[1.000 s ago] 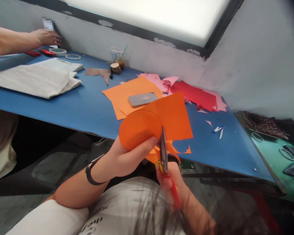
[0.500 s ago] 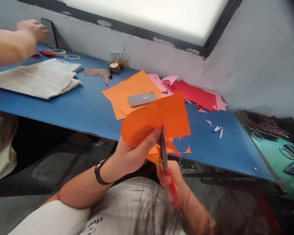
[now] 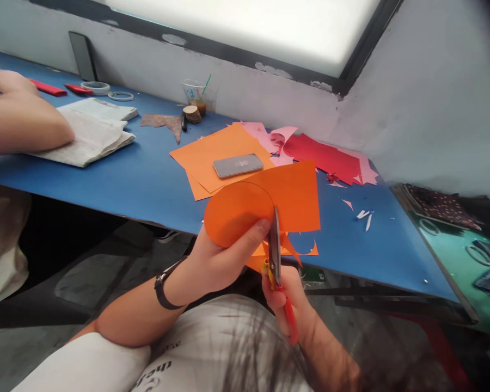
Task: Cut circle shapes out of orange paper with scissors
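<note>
My left hand (image 3: 224,256) pinches a sheet of orange paper (image 3: 296,193), thumb on top and fingers hidden beneath. Part of the sheet is cut to a rounded edge along a drawn circle (image 3: 237,215), while its right side is still a square-cornered flap. My right hand (image 3: 288,302) is closed on scissors (image 3: 275,250) with red and yellow handles. Their blades point away from me and meet the paper at the circle's right edge, close to my left thumb. Under the blades lie orange paper scraps (image 3: 286,245) at the table's near edge.
On the blue table (image 3: 155,179), a phone (image 3: 237,165) rests on orange sheets (image 3: 212,147). Red paper (image 3: 326,158) and pink scraps lie behind. A plastic cup (image 3: 196,95) stands by the wall. At left, a co-worker's arm (image 3: 24,120) reaches over folded newspaper (image 3: 93,130).
The orange paper and scissors have shifted slightly right, and the flap has tilted a little. The co-worker's hand has moved from the upright phone down to the left over the newspaper.
</note>
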Available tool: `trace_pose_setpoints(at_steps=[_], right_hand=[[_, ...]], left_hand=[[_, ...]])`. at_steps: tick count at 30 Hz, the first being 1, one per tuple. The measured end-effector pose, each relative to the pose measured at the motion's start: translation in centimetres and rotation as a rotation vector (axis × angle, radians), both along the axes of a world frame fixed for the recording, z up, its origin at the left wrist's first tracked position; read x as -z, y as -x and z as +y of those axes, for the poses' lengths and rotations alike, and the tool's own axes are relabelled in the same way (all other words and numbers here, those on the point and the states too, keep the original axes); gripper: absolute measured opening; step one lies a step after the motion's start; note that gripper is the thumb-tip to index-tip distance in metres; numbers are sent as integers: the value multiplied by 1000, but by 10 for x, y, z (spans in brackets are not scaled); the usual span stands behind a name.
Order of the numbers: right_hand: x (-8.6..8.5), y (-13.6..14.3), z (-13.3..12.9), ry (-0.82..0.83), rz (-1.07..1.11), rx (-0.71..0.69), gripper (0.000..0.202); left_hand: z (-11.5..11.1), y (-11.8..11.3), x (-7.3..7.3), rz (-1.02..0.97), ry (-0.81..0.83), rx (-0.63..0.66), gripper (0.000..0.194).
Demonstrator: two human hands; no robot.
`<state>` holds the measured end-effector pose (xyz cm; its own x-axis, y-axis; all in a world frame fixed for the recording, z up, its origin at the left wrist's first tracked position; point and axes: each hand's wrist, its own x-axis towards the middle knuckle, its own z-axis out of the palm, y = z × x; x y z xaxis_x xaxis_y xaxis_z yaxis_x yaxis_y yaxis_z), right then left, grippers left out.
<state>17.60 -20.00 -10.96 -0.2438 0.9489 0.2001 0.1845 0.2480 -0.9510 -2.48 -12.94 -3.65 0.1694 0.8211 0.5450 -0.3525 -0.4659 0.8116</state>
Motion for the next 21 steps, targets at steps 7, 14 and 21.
trace_pose_setpoints(at_steps=[7, 14, 21], right_hand=[[2, -2, 3, -28, 8, -10, 97], [0, 2, -5, 47, 62, 14, 97], [9, 5, -11, 163, 151, 16, 100]], left_hand=[[0, 2, 1, 12, -31, 14, 16], [0, 5, 3, 63, -46, -2, 19], [0, 1, -4, 47, -87, -6, 18]])
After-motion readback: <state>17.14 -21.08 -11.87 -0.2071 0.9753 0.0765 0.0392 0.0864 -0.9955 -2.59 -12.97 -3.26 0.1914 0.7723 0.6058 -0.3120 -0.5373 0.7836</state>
